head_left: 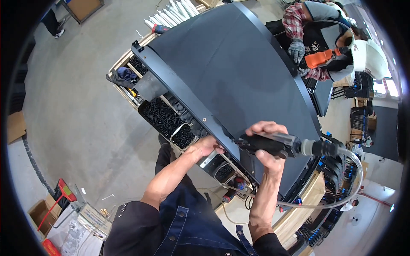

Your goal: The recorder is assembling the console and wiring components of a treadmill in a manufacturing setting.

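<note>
Pneumatic screwdriver (pixel 279 144), black-bodied with a clear air hose (pixel 341 187) trailing from its rear, is held level in the right hand (pixel 267 143), whose grip is closed firmly around the tool body. Its tip is directed at the near edge rail (pixel 188 100) of the large dark panel (pixel 239 72), which is laid flat across the worktop (pixel 299 209) directly in front of the person. The left hand (pixel 207 146) is placed against the same rail just beside the tool tip; the fingers are curled at the rail, but whether a fastener is pinched between them cannot be told.

Progress is judged as partial. One light-coloured fastener point (pixel 205 120) is visible on the rail a little farther along, and the work is judged to be proceeding fastener by fastener along this edge. How many points are already driven, and how many remain, cannot be read from this view.

Below the rail, open trays of black screws (pixel 162 115) are set within reach of the left hand. A smaller tray (pixel 183 135) of similar screws is set beside them.

At the far side of the panel, a second person in grey gloves (pixel 297 50) is seen holding an orange-and-black power tool (pixel 322 57) at the opposite edge. White tubes (pixel 175 13) are stacked beyond the panel's far corner.
</note>
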A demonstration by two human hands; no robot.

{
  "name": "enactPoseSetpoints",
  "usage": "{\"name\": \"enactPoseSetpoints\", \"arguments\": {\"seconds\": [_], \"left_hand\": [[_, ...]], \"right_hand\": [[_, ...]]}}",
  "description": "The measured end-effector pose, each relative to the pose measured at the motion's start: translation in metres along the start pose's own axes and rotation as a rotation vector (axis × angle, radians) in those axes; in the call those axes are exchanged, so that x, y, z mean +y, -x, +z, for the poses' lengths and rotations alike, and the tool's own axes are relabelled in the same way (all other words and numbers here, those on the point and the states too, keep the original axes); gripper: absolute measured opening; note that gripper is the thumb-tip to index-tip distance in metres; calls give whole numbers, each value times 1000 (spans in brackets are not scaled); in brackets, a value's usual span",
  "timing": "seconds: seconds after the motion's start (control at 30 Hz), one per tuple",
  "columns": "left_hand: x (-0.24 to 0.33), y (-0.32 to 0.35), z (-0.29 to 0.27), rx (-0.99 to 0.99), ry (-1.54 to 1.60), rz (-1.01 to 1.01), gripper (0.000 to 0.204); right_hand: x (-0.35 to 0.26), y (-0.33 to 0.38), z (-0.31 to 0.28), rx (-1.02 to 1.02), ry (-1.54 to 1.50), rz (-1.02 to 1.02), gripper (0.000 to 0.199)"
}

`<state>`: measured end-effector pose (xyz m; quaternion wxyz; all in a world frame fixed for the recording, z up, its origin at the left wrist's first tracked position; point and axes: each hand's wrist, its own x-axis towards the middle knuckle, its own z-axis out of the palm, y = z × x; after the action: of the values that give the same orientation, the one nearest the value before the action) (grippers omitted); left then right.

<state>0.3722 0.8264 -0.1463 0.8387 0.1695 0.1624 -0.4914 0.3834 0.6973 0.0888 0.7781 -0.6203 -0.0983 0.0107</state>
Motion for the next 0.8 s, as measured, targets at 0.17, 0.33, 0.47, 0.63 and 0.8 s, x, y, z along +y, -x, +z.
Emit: {"name": "enactPoseSetpoints", "arguments": {"seconds": [0.17, 0.33, 0.47, 0.63, 0.8], "left_hand": [[7, -1, 5, -54, -87, -3, 22], [11, 2, 2, -127, -88, -33, 22], [14, -1, -19, -160, -168, -10, 12], [5, 8, -7, -53, -295, 160, 19], [10, 23, 10, 133, -340, 199, 24]], "right_hand": [[11, 22, 14, 272, 218, -167, 72], [13, 16, 15, 264, 203, -139, 65], [15, 15, 14, 189, 166, -143, 59], [16, 12, 10, 195, 245, -171, 51], [17, 8, 12, 39, 245, -182, 46]]}}
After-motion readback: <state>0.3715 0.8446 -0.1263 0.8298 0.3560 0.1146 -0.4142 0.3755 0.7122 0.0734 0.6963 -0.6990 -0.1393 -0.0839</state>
